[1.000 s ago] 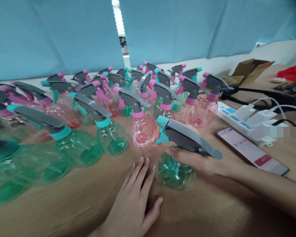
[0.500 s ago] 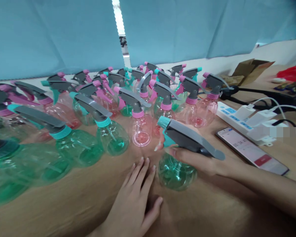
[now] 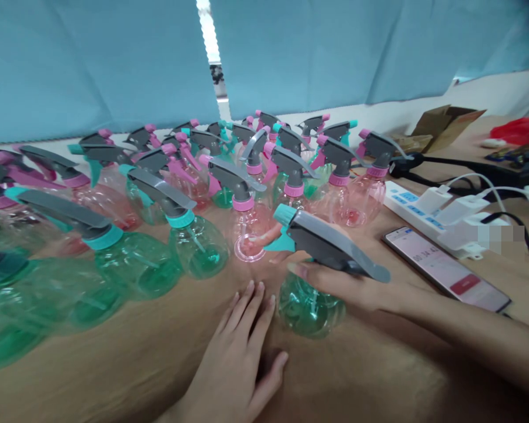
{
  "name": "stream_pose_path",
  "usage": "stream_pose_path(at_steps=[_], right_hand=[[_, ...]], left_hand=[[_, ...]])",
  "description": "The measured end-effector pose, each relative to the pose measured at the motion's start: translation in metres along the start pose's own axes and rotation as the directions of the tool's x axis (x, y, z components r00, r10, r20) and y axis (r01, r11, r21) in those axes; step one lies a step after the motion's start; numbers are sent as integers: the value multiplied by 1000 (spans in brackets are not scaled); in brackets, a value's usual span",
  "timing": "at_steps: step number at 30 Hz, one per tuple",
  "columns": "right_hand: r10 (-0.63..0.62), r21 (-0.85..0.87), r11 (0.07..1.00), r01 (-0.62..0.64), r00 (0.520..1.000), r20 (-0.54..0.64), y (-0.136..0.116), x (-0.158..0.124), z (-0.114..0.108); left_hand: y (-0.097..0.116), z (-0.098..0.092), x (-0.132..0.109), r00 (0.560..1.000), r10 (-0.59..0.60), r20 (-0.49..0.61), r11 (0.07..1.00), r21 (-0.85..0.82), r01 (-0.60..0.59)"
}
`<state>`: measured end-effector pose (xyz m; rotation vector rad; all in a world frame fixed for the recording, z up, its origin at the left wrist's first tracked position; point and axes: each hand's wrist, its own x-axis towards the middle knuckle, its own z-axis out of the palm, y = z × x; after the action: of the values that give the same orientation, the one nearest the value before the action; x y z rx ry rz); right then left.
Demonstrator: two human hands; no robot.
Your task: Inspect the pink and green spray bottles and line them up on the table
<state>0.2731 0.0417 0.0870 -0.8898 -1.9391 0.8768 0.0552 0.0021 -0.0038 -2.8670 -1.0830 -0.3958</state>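
In front of me a spray bottle (image 3: pixel 311 308) with a clear green body, grey head and turquoise nozzle stands on the table. My right hand (image 3: pixel 335 282) is around its neck, below the grey head. The thumb lies on the near side, while the fingers reach out past the turquoise trigger (image 3: pixel 282 242) on the far side. My left hand (image 3: pixel 235 352) rests flat on the table, palm down and fingers stretched, just left of that bottle. It holds nothing. Close by are another green spray bottle (image 3: pixel 198 247) and a pink one (image 3: pixel 249 226).
Many more pink and green spray bottles (image 3: pixel 136 264) crowd the left and back of the table (image 3: pixel 158 358). At the right lie a phone (image 3: pixel 445 267) showing a timer and a white power strip (image 3: pixel 417 205) with chargers and cables. A cardboard box (image 3: pixel 445 126) is behind them.
The fingers of my right hand have straightened towards the left, and the turquoise trigger has swung forward, away from the neck. My left hand stays in place. The view has shifted slightly.
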Motion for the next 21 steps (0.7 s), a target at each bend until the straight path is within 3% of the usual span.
stream_pose_path(at_steps=[21], right_hand=[[-21, -16, 1000, 21, 1000, -15, 2, 0, 0]], left_hand=[[0, -2, 1, 1000, 7, 10, 1000, 16, -7]])
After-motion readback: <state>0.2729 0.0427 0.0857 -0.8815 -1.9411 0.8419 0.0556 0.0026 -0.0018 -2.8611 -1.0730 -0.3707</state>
